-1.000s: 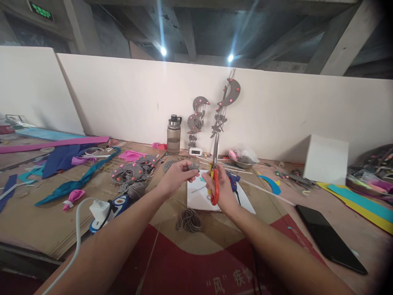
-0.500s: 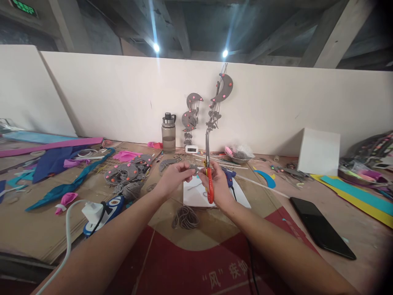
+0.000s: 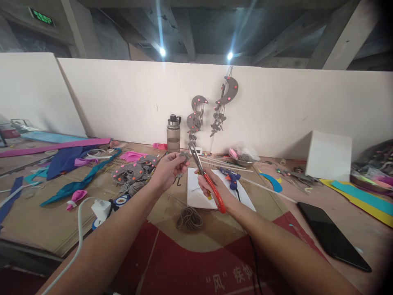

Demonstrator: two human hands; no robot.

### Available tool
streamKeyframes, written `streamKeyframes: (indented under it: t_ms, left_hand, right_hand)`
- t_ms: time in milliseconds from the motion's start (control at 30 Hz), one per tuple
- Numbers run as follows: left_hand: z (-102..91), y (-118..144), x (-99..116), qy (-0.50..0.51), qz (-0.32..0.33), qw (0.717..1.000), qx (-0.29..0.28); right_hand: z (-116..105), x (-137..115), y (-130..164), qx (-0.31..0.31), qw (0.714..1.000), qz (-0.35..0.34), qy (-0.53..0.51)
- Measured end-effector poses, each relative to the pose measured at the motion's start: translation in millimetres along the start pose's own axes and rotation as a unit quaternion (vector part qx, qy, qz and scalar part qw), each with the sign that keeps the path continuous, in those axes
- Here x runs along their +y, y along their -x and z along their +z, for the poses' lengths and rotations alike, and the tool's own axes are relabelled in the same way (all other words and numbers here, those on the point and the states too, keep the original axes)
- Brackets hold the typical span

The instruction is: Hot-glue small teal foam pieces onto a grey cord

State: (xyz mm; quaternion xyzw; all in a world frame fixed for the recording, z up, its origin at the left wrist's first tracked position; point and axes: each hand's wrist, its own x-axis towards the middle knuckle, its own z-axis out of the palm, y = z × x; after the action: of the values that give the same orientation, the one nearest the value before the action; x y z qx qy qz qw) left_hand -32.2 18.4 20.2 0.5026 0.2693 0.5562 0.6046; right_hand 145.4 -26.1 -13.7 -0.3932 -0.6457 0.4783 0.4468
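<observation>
One pair of red-handled scissors (image 3: 211, 186) sits above the worktop (image 3: 325, 198), the right hand's (image 3: 220, 184) fingers clamped on its handles. Its long axis slants, blades pointing forward, up and left — tips near the small grey piece (image 3: 184, 155) pinched in the left hand's (image 3: 167, 170) fingers.

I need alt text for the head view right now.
The right hand holds red-handled scissors beside a small grey piece in the left hand. Below lies a bundle of cord, and a blue glue gun rests on white paper. Grey crescent hangings show against the white panel behind.
</observation>
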Motion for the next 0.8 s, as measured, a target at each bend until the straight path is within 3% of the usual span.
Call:
streamKeyframes:
  t_ms: [333,800]
  left_hand:
    - [-1.9,-0.3,-1.7,0.012,-0.025,0.999,0.015]
    - [-0.4,0.5,-2.7,-0.012,-0.009,1.0,0.016]
  right_hand:
    - [-0.1,8.4,-0.8,-0.076,0.995,0.038,-0.045]
    - [4.7,1.3,2.9,-0.074,0.994,0.056,-0.059]
